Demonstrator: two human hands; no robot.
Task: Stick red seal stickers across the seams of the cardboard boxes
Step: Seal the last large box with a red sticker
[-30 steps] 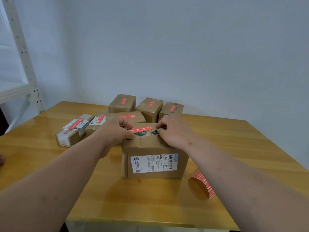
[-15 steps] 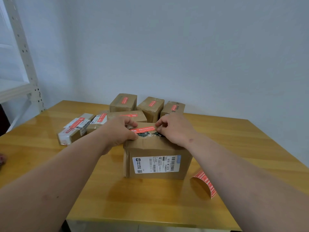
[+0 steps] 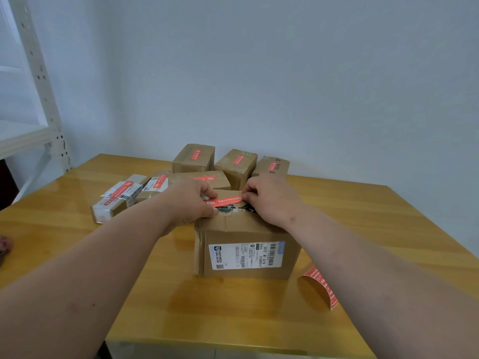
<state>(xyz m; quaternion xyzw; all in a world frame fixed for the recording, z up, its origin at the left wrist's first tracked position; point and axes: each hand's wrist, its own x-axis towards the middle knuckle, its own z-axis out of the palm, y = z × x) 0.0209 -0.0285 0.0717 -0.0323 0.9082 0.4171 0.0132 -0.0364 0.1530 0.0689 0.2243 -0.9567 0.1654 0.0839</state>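
A brown cardboard box [image 3: 246, 233] with a white shipping label on its front stands in the middle of the wooden table [image 3: 233, 312]. A red seal sticker [image 3: 226, 200] stretches over the top of the box, above a dark torn seam. My left hand [image 3: 189, 200] pinches the sticker's left end with curled fingers. At the sticker's right end, my right hand [image 3: 269, 198] pinches it between thumb and forefinger. Both hands hide parts of the box top.
Several boxes with red seals stand behind, among them three in a back row [image 3: 194, 158] and two labelled ones at the left [image 3: 118, 200]. A curled strip of red stickers [image 3: 320, 283] lies right of the box. A white metal rack [image 3: 39, 81] stands at the left.
Both hands have stayed at the sticker's ends on the box top; the sticker sits a little lower over the seam. The view has shifted slightly.
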